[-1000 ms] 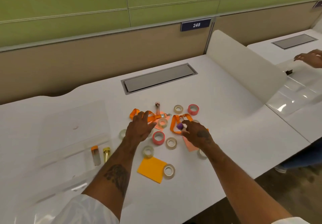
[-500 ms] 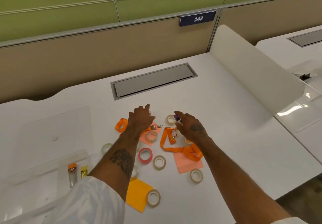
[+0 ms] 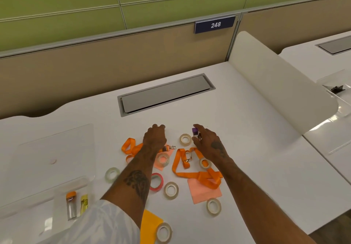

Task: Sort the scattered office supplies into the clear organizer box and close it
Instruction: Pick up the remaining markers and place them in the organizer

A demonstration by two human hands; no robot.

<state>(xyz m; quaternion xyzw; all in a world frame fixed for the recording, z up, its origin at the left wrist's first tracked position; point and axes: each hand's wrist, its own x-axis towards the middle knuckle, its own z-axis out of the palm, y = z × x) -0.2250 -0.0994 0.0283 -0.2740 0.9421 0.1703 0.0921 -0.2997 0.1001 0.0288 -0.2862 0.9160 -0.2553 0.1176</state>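
Observation:
The clear organizer box (image 3: 57, 148) lies open at the left; its tray holds an orange-capped vial (image 3: 71, 205) and a yellow item (image 3: 84, 203). Scattered mid-desk are several tape rolls, among them a cream one (image 3: 185, 139) and a red one (image 3: 156, 181), two orange lanyards (image 3: 190, 174) (image 3: 131, 146), a pink sticky note (image 3: 206, 192) and an orange sticky note (image 3: 150, 224). My right hand (image 3: 209, 145) pinches a small purple-capped vial (image 3: 195, 130) just above the desk. My left hand (image 3: 154, 137) is palm down with fingers curled onto the desk; what is under them is hidden.
A grey cable hatch (image 3: 165, 93) is set into the white desk (image 3: 256, 158) behind the supplies. A white divider panel (image 3: 275, 84) stands at the right, with another desk and clear box beyond it. The desk's front edge runs at lower right.
Both hands have moved forward, away from me, past the lanyards. The right hand lifted the purple-capped vial from the lanyard area. The view shifted closer and leftward.

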